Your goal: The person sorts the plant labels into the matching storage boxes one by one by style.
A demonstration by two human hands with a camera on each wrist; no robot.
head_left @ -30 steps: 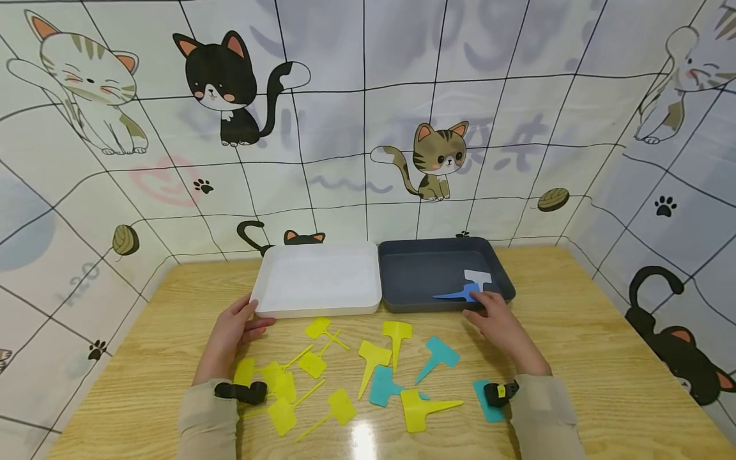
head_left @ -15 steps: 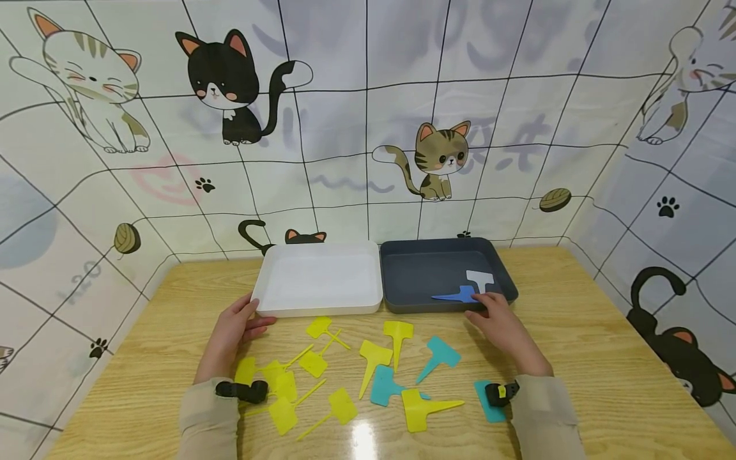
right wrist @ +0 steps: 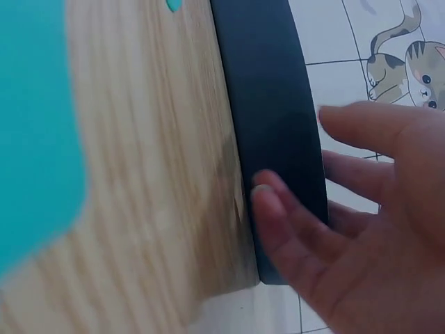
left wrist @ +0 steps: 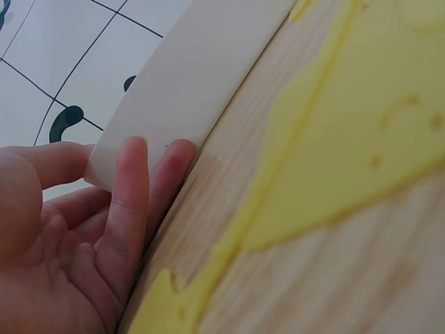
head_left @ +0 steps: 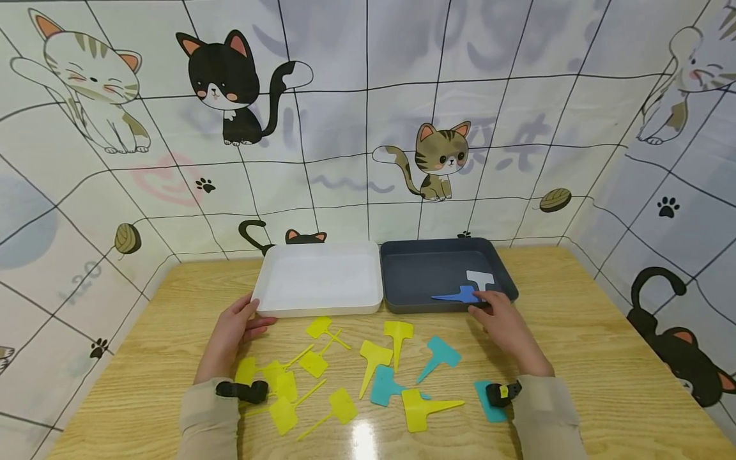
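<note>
My left hand [head_left: 232,329] touches the near left corner of a white tray [head_left: 316,312], its fingers along the outer wall in the left wrist view. At the near right rim of a dark grey tray [head_left: 437,306], my right hand [head_left: 500,322] rests with relaxed fingers on both sides of the wall. Inside that tray lie a blue T-shaped plant label [head_left: 461,294] and a white plant label [head_left: 479,277], close to the right fingertips. The white label's stem is partly hidden. Yellow [head_left: 397,332] and teal plant labels [head_left: 439,354] lie before the trays.
The two trays stand side by side against the cat-print backdrop [head_left: 339,128]. Several yellow labels [head_left: 283,415] overlap near the left forearm. A teal label [head_left: 487,401] lies partly under the right wrist's camera. The wooden table [head_left: 604,358] extends to both sides.
My right hand has drawn slightly right, away from the blue plant label, which now lies flatter in the dark tray. The left hand stays at the white tray's corner.
</note>
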